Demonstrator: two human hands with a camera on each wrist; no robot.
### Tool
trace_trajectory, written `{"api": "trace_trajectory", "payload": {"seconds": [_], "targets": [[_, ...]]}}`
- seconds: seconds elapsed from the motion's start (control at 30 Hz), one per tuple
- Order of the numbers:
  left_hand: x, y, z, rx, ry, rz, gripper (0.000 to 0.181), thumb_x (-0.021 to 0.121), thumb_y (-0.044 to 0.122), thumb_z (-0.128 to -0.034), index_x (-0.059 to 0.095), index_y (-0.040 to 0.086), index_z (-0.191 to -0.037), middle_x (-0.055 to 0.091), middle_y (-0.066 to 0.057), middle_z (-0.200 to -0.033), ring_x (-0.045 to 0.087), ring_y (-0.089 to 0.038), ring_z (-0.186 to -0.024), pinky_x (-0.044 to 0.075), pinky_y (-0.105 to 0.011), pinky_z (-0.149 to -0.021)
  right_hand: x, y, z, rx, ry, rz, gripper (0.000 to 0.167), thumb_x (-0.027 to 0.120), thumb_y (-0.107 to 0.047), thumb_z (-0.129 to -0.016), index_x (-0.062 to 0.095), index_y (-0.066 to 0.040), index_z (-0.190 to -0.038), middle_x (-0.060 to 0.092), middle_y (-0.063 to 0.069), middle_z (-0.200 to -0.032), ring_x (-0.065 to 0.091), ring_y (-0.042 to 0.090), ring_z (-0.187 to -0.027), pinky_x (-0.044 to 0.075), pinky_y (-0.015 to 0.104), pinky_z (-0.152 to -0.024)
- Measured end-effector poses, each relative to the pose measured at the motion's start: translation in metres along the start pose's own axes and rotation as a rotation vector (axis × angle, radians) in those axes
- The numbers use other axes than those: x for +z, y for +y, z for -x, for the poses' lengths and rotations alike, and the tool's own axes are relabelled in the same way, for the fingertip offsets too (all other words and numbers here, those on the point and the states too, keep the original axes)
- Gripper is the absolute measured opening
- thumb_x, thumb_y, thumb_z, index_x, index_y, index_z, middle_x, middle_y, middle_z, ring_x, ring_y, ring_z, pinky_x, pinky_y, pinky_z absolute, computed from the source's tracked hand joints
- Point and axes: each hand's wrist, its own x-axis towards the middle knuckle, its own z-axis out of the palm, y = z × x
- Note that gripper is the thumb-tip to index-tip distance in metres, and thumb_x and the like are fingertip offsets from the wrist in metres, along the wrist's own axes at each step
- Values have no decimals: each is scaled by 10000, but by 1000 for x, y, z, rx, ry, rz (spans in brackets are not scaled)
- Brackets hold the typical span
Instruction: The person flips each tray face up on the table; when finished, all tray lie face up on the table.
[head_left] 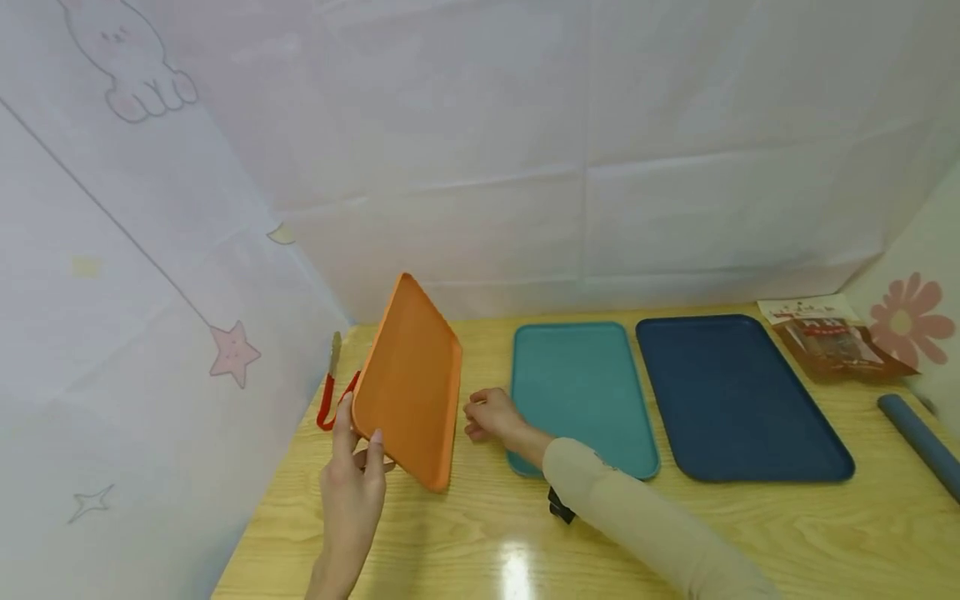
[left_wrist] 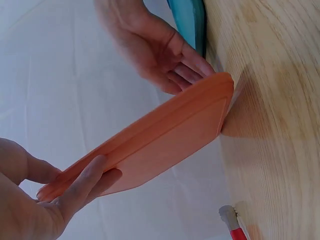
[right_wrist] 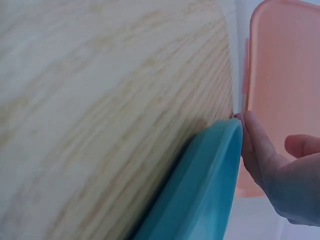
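Note:
My left hand [head_left: 351, 492] grips an orange tray [head_left: 412, 383] by its near left corner, with the thumb on one face and fingers on the other. The tray is tilted up on its side, and its lower edge touches or nearly touches the table in the left wrist view [left_wrist: 165, 145]. Beside that lower edge is my right hand [head_left: 495, 417], its fingers loosely bent and holding nothing. Whether its fingertips touch the tray cannot be told. A teal tray [head_left: 577, 383] lies flat under the right forearm.
A navy tray [head_left: 735, 400] lies right of the teal one. Farther right are a brown packet [head_left: 836, 337] and a blue-grey cylinder [head_left: 922, 446]. A red-handled tool with a grey tip [head_left: 327, 400], partly hidden behind the orange tray, lies at the table's left edge.

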Motion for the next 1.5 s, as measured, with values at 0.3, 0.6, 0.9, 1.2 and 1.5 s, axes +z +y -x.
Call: {"api": "trace_trajectory", "payload": {"seconds": [0.3,0.6,0.9,1.2,1.5], "targets": [[-23,-6,-12,-317,-147,197,638,499,64,-998,182,201,-1534,473,-228,-1332,703,-295,-860,577,-282,-623,-3,2,-4,35,-25,12,699,599,99,-844,278,90,-1465,679,225,-932,692,325,-729,581,400,-697],[-56,-47,-65,-501,-477,494,622,368,417,-1038,206,96,-1546,335,-251,-1470,665,-137,-971,574,-373,-747,-16,-2,-4,40,-17,139,694,606,126,-774,368,91,-1425,689,170,-800,672,214,-629,582,385,-604],[-47,-114,-103,-630,-649,240,539,470,302,-1031,357,32,-1483,640,-151,-1096,663,-132,-710,576,-342,-643,-32,-12,-7,89,-2,64,665,627,171,-792,394,86,-1408,658,225,-864,684,258,-657,583,367,-593],[-11,-148,-104,-615,-626,22,363,522,-8,-944,532,-156,-1275,678,-164,-761,627,-196,-564,559,-340,-545,-33,-15,-13,34,32,104,659,617,178,-790,389,109,-1405,634,275,-1015,690,327,-705,583,388,-589],[13,-159,-104,-491,-555,-132,331,493,-71,-861,608,-186,-1150,673,-311,-876,464,-135,-457,420,-264,-436,-26,-15,-23,-37,65,378,525,595,168,-787,472,167,-1298,576,329,-1142,573,202,-522,530,330,-473]]}}
